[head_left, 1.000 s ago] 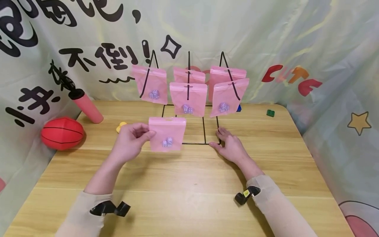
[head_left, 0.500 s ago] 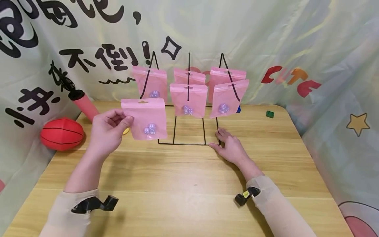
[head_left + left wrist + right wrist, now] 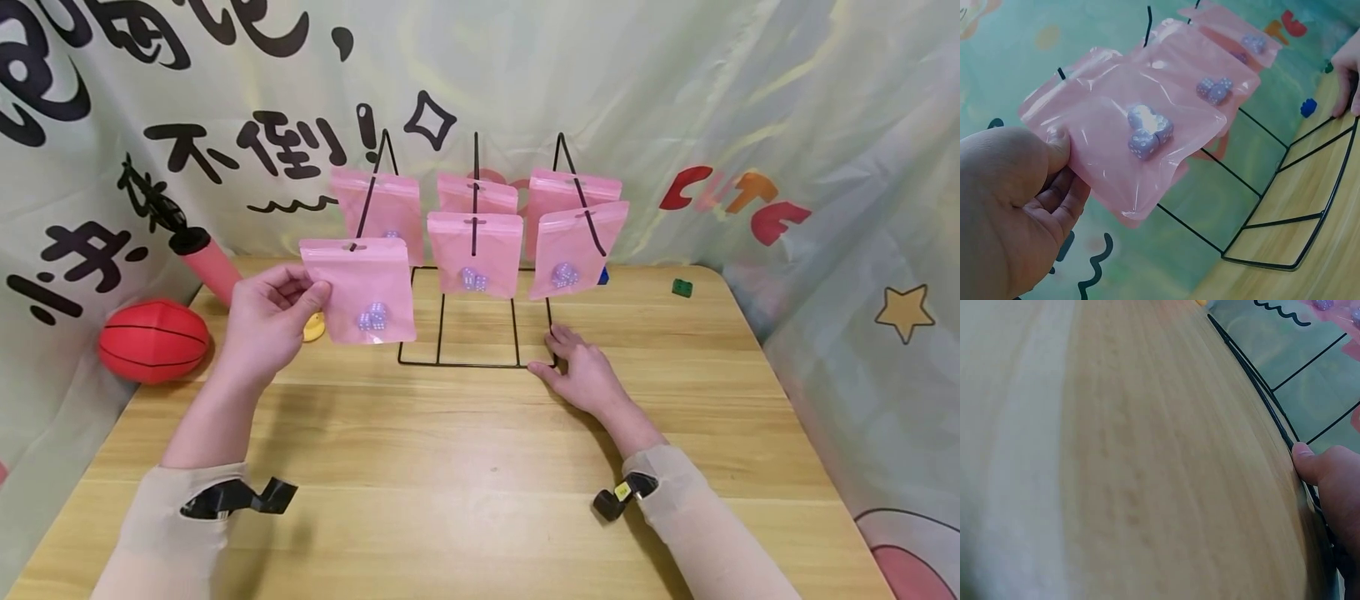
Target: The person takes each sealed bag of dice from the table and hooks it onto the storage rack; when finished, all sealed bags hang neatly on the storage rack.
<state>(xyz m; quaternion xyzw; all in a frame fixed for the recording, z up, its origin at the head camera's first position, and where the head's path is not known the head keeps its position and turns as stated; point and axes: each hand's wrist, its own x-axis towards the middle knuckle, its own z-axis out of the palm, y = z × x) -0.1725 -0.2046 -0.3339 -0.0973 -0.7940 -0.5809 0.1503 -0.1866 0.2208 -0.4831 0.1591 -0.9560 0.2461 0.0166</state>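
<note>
We read black Chinese characters "不倒!" on the backdrop cloth (image 3: pixel 525 75), other characters cut off at its left, and red-orange letters "CUTE" at right.

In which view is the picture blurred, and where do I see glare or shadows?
Right wrist view: the table close to the lens is blurred. Left wrist view: the pink bag held by the left hand is sharp, with glare on its film. Head view: sharp and evenly lit, with soft shadows under the forearms.
</note>
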